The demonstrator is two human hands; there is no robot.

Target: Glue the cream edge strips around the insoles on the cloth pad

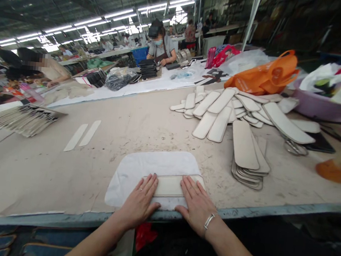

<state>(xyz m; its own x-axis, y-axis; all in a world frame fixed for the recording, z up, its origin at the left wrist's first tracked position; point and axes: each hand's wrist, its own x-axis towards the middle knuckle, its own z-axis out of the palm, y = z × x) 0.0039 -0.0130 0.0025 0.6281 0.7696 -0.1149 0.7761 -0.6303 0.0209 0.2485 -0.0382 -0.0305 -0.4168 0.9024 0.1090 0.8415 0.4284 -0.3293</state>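
Note:
A long cream panel (pixel 169 185) with rounded ends and a dark edge lies on a white cloth-like sheet (pixel 158 161) near the table's front edge. My left hand (pixel 143 198) rests flat over the panel's left end, fingers stretched out. Over its right end my right hand (pixel 195 199) lies flat too, with a silver bracelet on the wrist. Both palms face down, and parts of the panel's ends are hidden under the fingers. To the right of my hands is a stack of similar panels (pixel 244 145).
Behind that stack spreads a loose pile of cream panels (pixel 217 104). An orange bag (pixel 264 74) and a purple basin (pixel 314 99) stand behind. Two narrow strips (pixel 83 135) lie left, near a bundle of pieces (pixel 23 120). Across the table a person (pixel 162 46) works.

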